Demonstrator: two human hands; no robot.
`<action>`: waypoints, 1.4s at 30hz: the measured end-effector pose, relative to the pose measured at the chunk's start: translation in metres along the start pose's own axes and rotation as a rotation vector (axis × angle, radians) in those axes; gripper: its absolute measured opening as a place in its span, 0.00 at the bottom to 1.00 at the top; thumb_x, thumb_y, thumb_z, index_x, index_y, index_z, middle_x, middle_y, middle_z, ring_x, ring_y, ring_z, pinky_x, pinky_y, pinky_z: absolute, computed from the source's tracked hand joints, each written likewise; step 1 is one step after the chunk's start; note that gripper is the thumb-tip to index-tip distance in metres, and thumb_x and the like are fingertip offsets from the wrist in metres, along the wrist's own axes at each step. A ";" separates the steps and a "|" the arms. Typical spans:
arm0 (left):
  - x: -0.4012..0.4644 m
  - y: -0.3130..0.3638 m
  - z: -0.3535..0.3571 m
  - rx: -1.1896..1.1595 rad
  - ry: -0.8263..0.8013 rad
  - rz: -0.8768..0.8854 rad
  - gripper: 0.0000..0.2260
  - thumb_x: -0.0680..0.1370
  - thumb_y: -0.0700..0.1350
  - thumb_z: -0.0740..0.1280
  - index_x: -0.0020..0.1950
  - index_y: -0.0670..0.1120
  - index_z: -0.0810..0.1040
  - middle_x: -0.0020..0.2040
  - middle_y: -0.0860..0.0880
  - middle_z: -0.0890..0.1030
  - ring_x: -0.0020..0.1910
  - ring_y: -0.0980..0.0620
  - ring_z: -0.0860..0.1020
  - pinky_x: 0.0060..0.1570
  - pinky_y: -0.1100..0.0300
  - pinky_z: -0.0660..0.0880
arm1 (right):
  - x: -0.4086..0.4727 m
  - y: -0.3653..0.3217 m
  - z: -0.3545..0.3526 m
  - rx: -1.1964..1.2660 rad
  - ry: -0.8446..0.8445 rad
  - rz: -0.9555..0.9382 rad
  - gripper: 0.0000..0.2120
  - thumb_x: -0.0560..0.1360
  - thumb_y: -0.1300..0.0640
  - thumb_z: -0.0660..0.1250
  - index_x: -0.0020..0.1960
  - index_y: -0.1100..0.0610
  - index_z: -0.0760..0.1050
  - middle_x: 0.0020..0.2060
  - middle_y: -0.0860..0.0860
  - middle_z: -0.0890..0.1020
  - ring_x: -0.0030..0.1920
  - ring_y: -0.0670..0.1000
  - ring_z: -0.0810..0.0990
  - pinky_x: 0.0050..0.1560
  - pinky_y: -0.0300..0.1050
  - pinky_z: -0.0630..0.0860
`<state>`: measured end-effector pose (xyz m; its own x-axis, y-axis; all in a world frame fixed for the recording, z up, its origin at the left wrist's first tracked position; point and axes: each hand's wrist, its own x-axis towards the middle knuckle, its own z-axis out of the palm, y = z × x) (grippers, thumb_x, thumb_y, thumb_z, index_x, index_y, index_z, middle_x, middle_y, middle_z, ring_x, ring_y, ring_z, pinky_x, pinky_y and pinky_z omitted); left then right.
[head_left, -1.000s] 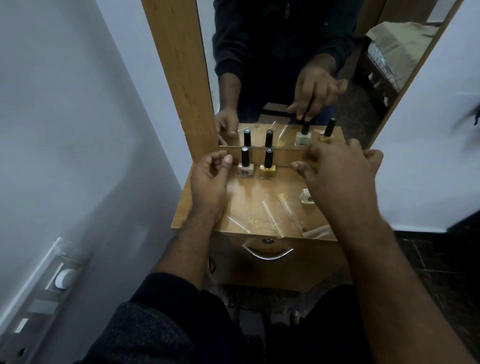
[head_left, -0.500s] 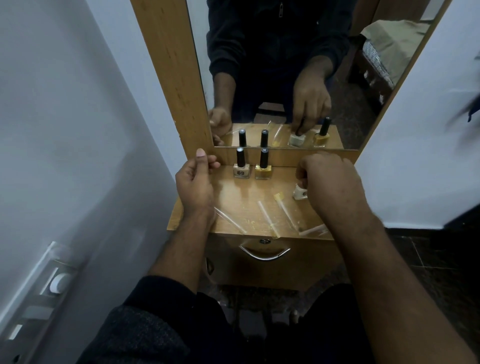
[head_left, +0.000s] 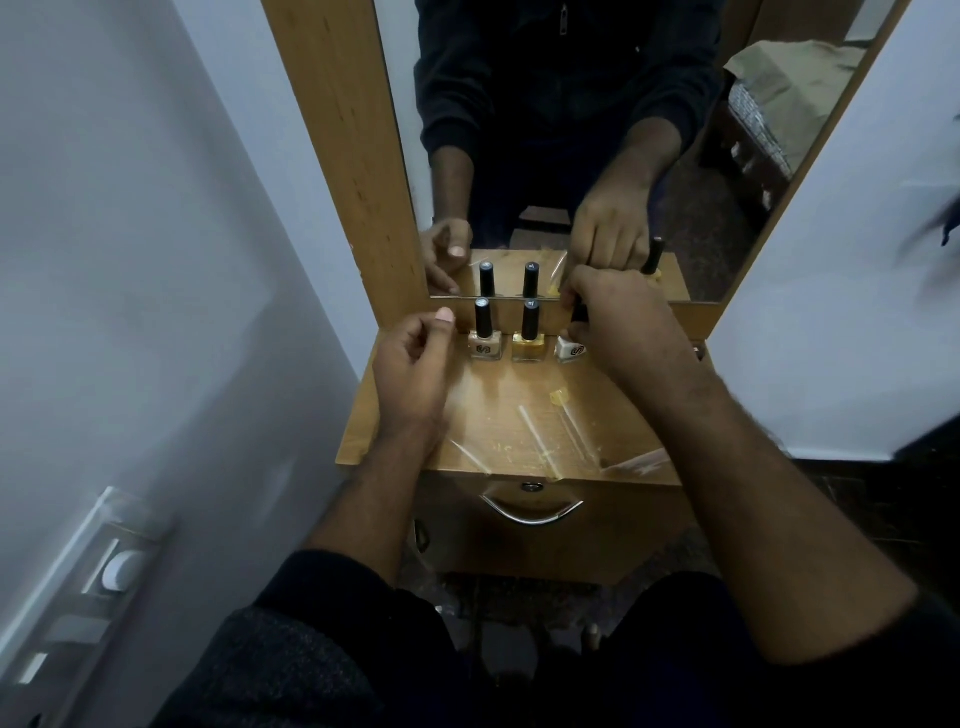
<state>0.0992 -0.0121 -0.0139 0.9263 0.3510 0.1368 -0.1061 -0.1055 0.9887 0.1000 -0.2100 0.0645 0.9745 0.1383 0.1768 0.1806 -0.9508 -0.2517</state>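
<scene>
Three nail polish bottles with black caps stand in a row at the back of a small wooden shelf (head_left: 498, 415), against the mirror. The beige bottle (head_left: 485, 347) is on the left and the gold bottle (head_left: 529, 345) in the middle. My right hand (head_left: 621, 317) grips the cap of the white bottle (head_left: 570, 350), which stands on the shelf right of the gold one. My left hand (head_left: 415, 371) hovers left of the beige bottle with its fingers loosely curled and holds nothing.
A tall mirror (head_left: 571, 130) in a wooden frame rises behind the shelf and reflects a fourth bottle hidden behind my right hand. Strips of clear tape (head_left: 540, 434) lie on the shelf. A drawer handle (head_left: 530, 512) is below. White walls close in on both sides.
My right hand has carried the white bottle from the shelf's right side to the back row, beside the gold bottle. My left hand stayed near the beige bottle.
</scene>
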 end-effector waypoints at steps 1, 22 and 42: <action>0.000 -0.001 0.001 0.029 -0.021 0.035 0.10 0.83 0.49 0.67 0.55 0.46 0.85 0.51 0.51 0.86 0.54 0.53 0.82 0.53 0.59 0.78 | 0.000 0.000 0.001 0.001 0.011 -0.002 0.13 0.79 0.57 0.71 0.63 0.55 0.76 0.56 0.53 0.82 0.57 0.54 0.80 0.62 0.55 0.75; 0.000 -0.001 0.004 0.075 0.063 0.121 0.08 0.83 0.47 0.68 0.56 0.45 0.84 0.51 0.51 0.84 0.52 0.57 0.80 0.48 0.71 0.75 | -0.074 0.053 -0.019 0.062 -0.043 0.336 0.13 0.79 0.52 0.72 0.61 0.56 0.80 0.55 0.55 0.82 0.51 0.54 0.78 0.49 0.46 0.73; 0.004 -0.004 0.004 -0.036 0.090 0.027 0.10 0.82 0.51 0.67 0.52 0.47 0.85 0.50 0.48 0.86 0.54 0.51 0.82 0.55 0.59 0.77 | -0.030 0.049 0.013 0.111 0.188 0.157 0.17 0.79 0.52 0.73 0.63 0.54 0.71 0.51 0.54 0.83 0.50 0.55 0.82 0.44 0.49 0.76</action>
<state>0.1043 -0.0138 -0.0178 0.8871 0.4304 0.1667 -0.1449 -0.0830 0.9860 0.0812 -0.2572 0.0348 0.9518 -0.0718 0.2983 0.0532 -0.9189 -0.3909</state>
